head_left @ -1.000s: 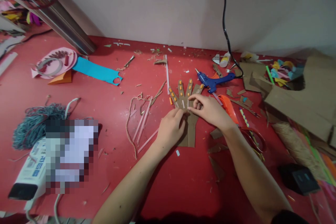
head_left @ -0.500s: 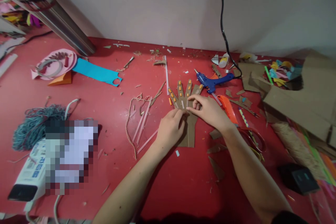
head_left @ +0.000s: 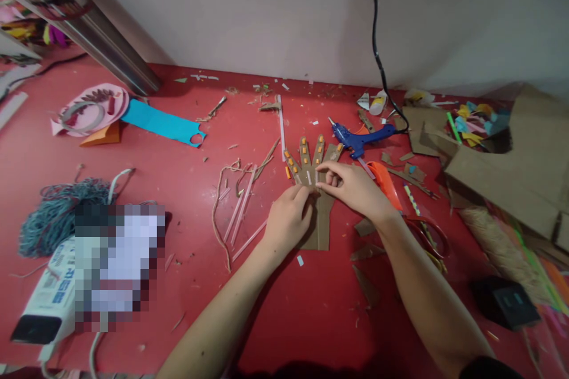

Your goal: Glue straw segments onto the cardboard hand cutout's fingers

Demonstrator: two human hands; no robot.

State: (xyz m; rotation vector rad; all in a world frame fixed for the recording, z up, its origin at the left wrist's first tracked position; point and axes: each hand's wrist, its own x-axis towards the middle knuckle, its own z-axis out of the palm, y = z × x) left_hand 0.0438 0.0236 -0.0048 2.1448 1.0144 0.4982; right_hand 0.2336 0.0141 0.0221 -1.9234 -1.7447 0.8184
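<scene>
A hand-shaped cardboard cutout (head_left: pixel 323 222) lies on the red table, with short orange straw pieces along its fingers. A short clear straw piece (head_left: pixel 310 177) lies on its palm. My right hand (head_left: pixel 353 186) is over the cutout's right side, thumb and forefinger pinched on another short clear straw piece (head_left: pixel 317 176) at the base of a cardboard finger. Curled fingers of my left hand (head_left: pixel 291 213) rest on the cutout's palm, close to my right fingertips; whatever they pinch is hidden.
Behind the cutout lies a blue glue gun (head_left: pixel 362 139) with a black cord. Orange-red scissors (head_left: pixel 386 183) and cardboard scraps are to the right. Clear straws (head_left: pixel 243 207) and twine (head_left: pixel 216 213) lie left. Farther left are blue-grey yarn (head_left: pixel 53 213) and a steel flask (head_left: pixel 102 35).
Both hands stay almost in place over the cutout. The view has shifted very slightly; nothing has visibly been taken up or let go.
</scene>
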